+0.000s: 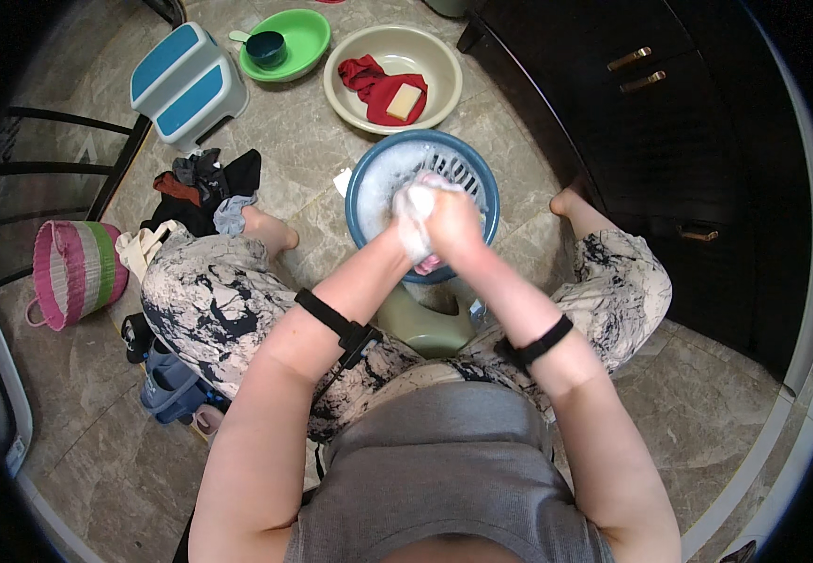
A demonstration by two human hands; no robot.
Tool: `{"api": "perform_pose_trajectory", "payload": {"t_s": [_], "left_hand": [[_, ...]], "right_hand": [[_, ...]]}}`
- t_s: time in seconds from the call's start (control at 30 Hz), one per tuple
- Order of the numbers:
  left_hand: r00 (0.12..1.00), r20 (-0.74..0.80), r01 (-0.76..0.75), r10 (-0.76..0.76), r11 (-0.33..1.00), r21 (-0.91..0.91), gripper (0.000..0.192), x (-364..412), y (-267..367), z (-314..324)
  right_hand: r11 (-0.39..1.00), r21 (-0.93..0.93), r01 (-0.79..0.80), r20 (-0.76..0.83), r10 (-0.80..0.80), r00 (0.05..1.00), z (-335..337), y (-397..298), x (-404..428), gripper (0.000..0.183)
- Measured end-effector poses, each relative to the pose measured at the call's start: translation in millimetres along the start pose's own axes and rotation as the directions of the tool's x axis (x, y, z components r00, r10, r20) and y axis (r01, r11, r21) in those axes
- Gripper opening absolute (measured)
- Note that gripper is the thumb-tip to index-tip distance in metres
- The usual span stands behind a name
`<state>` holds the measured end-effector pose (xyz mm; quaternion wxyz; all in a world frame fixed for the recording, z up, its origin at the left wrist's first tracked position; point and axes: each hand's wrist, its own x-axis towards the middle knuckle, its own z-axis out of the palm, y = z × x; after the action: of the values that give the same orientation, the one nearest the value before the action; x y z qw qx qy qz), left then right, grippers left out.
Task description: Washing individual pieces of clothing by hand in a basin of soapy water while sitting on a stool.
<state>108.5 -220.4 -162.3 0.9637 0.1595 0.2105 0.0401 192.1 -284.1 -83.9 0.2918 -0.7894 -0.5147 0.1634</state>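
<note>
Both of my hands meet over a blue plastic basin (355,184) with suds and a slatted washboard-like surface (457,169) inside. My left hand (410,214), coated in white foam, presses against my right hand (454,214). Between them they grip a soapy pink cloth (429,264), whose ends show above and below the hands; most of it is hidden by fingers and foam. Just beyond the blue basin stands a beige basin (449,84), holding a red cloth (377,91) with a pale bar of soap (404,103) on top.
A green basin (306,42) holds a dark dipper (266,49). A white-and-blue step stool (192,98), a pile of dark clothes (202,186) and a pink woven basket (82,274) are at the left. Dark cabinets (660,141) line the right. A green low stool (427,327) is between my legs.
</note>
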Motion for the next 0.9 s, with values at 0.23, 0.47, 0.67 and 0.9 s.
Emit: {"api": "perform_pose_trajectory", "payload": {"t_s": [0.23,0.47,0.67,0.9], "left_hand": [[0.927,-0.349,-0.190,0.137,0.974,-0.123,0.037,-4.6,8.2,100.0],[0.906,-0.401,-0.155,0.133,0.988,-0.023,0.021,-10.9,30.0,65.3],[0.888,-0.276,-0.242,0.369,0.883,0.403,0.042,-6.9,34.3,50.0],[0.801,-0.598,0.217,0.035,0.914,0.344,0.065,-17.9,25.3,65.3]], "right_hand": [[0.974,0.166,-0.151,-0.051,0.162,0.985,-10.0,66.5,19.1,0.021],[0.858,0.507,-0.078,0.030,0.073,0.997,-19.9,87.0,10.4,0.022],[0.622,0.617,-0.482,0.542,0.108,0.834,-54.0,91.9,11.2,0.031],[-0.056,0.866,-0.496,0.494,0.248,0.834,-59.3,78.0,8.1,0.042]]}}
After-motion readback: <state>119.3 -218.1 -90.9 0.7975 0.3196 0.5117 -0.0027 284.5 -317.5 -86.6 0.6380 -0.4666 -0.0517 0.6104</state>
